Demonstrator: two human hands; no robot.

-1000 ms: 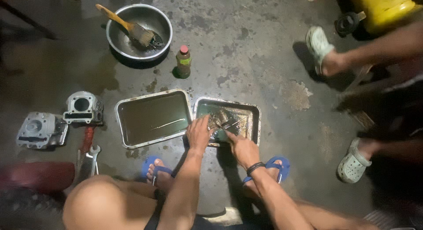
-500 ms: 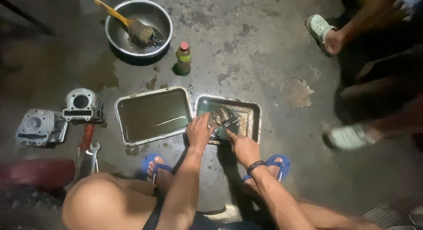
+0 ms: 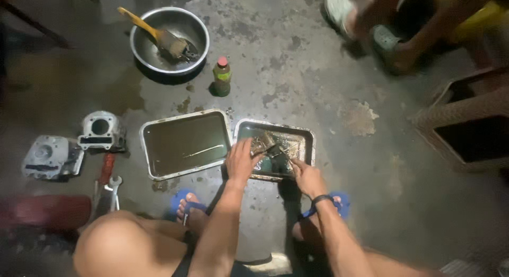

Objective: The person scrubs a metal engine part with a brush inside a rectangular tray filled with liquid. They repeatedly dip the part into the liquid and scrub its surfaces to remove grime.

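The person squats over a stained concrete floor, both hands working in the right-hand metal tray, a small rectangular pan that holds dark liquid and a wet metal part near its middle. The left hand lies over the tray's near-left edge with its fingers curled onto that part, gripping it. The right hand, with a dark band at the wrist, sits at the tray's near edge, fingers pinched on what looks like a thin dark tool pointed at the part; the tool's kind is too small to tell. Just left of this tray, almost touching it, lies a larger metal tray filled with murky liquid. Farther off, a round steel bowl holds a paintbrush with a yellow handle, and a small green bottle with a red cap stands upright to the bowl's right. At the far left sit an engine cylinder block and, beside it, a cylinder head. Near these, a red-handled tool and a wrench lie on the floor. The person's feet wear blue flip-flops. At the far right, another person's sandalled feet stand beside a woven stool.
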